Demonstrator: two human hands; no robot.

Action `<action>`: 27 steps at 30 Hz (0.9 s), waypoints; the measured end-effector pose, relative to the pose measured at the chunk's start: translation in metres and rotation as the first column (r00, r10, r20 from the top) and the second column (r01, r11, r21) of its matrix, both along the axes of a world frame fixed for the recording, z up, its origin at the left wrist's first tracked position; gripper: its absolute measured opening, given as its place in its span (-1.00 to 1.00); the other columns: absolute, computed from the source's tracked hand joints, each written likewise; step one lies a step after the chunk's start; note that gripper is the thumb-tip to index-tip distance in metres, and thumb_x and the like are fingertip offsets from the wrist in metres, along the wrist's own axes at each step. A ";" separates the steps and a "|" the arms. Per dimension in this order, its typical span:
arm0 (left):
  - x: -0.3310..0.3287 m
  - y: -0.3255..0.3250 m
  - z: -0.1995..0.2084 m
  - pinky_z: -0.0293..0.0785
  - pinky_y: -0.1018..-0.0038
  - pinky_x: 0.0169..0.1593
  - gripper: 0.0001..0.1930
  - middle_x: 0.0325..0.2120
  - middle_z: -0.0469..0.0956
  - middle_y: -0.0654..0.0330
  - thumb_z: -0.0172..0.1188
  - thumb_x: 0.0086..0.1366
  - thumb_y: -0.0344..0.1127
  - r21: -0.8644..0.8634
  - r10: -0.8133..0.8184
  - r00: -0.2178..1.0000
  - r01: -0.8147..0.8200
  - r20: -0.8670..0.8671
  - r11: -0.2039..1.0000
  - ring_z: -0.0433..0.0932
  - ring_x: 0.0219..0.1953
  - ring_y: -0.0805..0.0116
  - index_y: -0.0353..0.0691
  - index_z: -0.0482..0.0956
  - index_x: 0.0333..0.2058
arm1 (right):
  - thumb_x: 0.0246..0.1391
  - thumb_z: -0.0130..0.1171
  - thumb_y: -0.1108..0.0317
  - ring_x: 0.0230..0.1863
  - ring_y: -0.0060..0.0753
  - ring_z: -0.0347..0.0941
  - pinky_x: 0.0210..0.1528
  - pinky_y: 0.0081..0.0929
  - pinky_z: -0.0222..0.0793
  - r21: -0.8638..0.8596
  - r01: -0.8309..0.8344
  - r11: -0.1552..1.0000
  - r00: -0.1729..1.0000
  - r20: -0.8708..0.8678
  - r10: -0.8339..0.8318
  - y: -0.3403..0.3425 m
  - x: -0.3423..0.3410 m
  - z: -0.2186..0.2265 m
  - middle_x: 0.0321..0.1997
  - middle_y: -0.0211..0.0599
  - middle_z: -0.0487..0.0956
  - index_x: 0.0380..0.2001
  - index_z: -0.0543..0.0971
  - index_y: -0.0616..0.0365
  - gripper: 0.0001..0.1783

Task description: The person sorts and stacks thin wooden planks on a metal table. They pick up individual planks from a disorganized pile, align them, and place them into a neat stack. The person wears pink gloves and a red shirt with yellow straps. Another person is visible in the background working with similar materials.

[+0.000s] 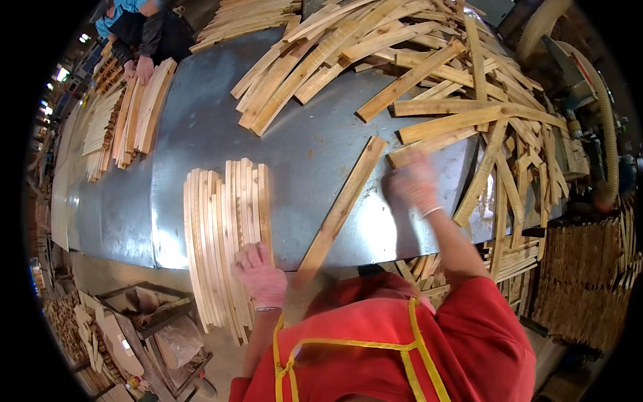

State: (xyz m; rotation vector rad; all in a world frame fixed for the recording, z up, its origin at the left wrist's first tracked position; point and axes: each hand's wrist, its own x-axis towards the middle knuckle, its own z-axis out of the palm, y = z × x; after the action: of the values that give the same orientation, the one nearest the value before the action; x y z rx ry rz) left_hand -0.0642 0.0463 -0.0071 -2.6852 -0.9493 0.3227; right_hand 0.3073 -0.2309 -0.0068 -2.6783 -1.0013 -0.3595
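Touching the right side of a row of wooden slats (216,241) overhanging the near edge of a metal-topped table (207,114), a worker's gloved left hand (261,276) shows bent fingers, its grip unclear. The motion-blurred gloved right hand (415,184) is at the end of a slat by a jumbled slat heap (477,80); whether its fingers close cannot be told.

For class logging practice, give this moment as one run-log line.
left hand: at slat row | right hand: blurred, at loose slat | between hands: single slat | co-worker's hand: on stacked slats
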 end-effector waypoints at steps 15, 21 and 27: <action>0.042 -0.039 0.027 0.47 0.44 0.26 -0.16 0.23 0.57 0.17 0.32 0.27 -0.37 -0.967 0.608 0.794 0.163 0.010 -0.198 0.51 0.21 0.41 -0.25 0.27 0.53 | 0.29 0.38 0.36 -0.16 -0.35 0.62 -0.14 -0.32 0.61 0.160 0.963 0.216 0.013 -0.831 0.557 -0.016 -0.117 -0.020 -0.10 -0.38 0.67 0.06 0.56 0.04 -0.68; -0.034 -0.043 0.020 0.54 0.39 0.17 -0.23 0.16 0.63 0.16 0.27 0.30 -0.35 -0.992 0.616 0.786 0.116 0.061 -0.049 0.62 0.06 0.32 -0.19 0.32 0.50 | 0.22 0.41 0.37 -0.30 -0.50 0.59 -0.35 -0.48 0.52 0.085 0.712 0.697 -0.238 -0.905 0.353 0.058 -0.248 -0.041 -0.19 -0.38 0.69 0.01 0.59 0.14 -0.67; -0.052 -0.053 0.024 0.54 0.14 0.13 -0.25 0.00 0.60 -0.03 0.43 0.19 -0.04 -0.507 0.108 0.947 0.065 0.304 0.859 0.61 -0.02 0.02 -0.15 0.45 0.31 | 0.20 0.27 0.18 -0.15 -0.13 0.65 -0.02 -0.29 0.57 0.156 -0.028 0.987 0.003 -0.988 0.156 0.147 -0.259 -0.006 -0.12 0.00 0.72 0.12 0.59 0.29 -0.49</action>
State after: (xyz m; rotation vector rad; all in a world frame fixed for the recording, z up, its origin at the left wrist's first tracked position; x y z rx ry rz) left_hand -0.1167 -0.0066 0.0165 -3.2972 -1.1142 0.1529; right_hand 0.0479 -0.0840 -0.0126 -1.8095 -0.5268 1.4096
